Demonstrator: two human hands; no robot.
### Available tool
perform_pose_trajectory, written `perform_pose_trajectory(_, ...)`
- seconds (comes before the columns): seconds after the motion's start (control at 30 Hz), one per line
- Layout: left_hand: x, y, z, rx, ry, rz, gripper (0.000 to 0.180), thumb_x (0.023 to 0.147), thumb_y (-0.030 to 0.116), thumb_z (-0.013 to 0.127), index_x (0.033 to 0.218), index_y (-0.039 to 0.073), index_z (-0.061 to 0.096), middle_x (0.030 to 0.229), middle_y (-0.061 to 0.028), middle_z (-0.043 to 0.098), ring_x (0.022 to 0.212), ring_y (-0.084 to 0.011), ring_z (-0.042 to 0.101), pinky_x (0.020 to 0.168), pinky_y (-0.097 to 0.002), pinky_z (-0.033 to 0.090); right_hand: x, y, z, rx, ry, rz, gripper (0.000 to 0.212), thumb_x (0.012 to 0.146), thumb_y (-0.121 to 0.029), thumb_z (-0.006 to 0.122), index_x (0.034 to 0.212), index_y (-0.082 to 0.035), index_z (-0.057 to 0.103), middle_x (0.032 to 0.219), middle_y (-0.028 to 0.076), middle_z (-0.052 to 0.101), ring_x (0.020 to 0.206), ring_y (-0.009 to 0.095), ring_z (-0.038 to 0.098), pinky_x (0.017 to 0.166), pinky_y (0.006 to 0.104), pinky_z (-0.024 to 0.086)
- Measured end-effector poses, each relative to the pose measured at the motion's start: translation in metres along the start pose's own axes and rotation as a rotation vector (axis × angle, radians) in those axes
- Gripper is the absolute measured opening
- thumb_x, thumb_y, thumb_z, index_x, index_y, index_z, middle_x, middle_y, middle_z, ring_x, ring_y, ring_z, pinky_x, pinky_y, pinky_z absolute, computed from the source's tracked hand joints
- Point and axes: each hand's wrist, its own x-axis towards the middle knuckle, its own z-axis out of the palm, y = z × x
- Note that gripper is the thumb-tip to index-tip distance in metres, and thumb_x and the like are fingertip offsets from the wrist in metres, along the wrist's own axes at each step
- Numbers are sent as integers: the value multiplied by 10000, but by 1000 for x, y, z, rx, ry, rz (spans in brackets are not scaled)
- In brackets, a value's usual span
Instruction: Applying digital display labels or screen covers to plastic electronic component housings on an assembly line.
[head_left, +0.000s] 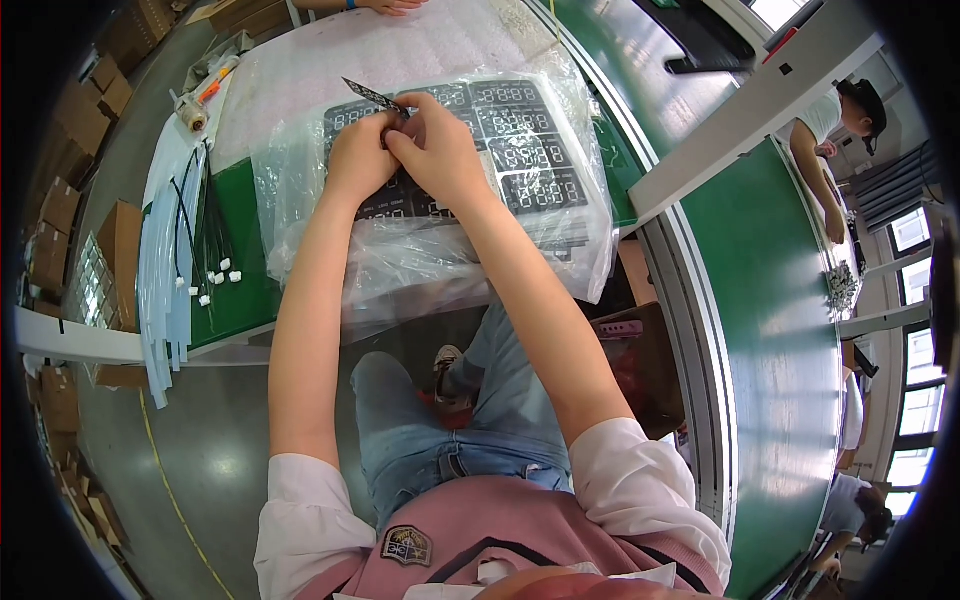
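Over a clear plastic bag (285,215), my two hands meet with their fingers bent close together. My left hand (361,158) and my right hand (440,148) both pinch a thin black display panel (370,93) with a pale digit pattern. It tilts up past my fingers toward the far left, seen almost edge-on, and its lower part is hidden by my hands. Beneath my hands, rows of similar black digit panels (540,155) lie flat on the bag or inside it; I cannot tell which.
White foam sheeting (270,100) covers the green table (235,200). To the left lie black cables (210,235) with white connectors, pale translucent strips (165,260) and a roll (192,112). A white post (740,125) rises at right beside a green conveyor (770,350). Another person's hand (395,5) rests at the far edge.
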Motion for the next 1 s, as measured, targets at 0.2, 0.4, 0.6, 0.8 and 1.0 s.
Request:
perform_pose_trajectory(0.2,1,-3,1,-5,-10,-25,198,774,140,660,956,82,713,881,-170,709,863,-367,679,754,-437,531,-1,-1,0,18,1,-5,399,814,-116,680,1186,-5,588,796,104,667,702,203,644,690,321,516)
perform_pose_trajectory(0.4,1,-3,1,-25,-1,-27,214,771,150,663,969,90,720,889,-162,713,870,-362,681,768,-434,534,-1,0,1,13,9,-28,406,815,-118,681,1192,-2,585,799,107,669,708,198,647,690,324,518)
perform_pose_trajectory(0.6,1,-1,0,-17,-18,-28,218,769,159,666,968,95,725,899,-156,716,877,-357,682,776,-433,535,-1,1,1,12,10,-46,408,814,-123,684,1196,-14,588,795,104,667,692,191,639,672,323,511)
perform_pose_trajectory(0.8,-2,7,-3,-32,-2,-44,195,772,120,641,948,82,716,896,-153,713,869,-353,681,759,-427,530,-1,0,0,-16,-3,-27,401,816,-133,689,1194,-35,599,777,92,657,662,172,615,644,311,499)
perform_pose_trajectory(1.0,-3,7,-4,-14,9,-20,178,766,51,619,926,49,698,883,-150,710,849,-348,678,728,-409,521,-1,0,2,-20,8,-50,398,814,-133,695,1189,-39,602,764,84,650,652,155,600,629,295,493)
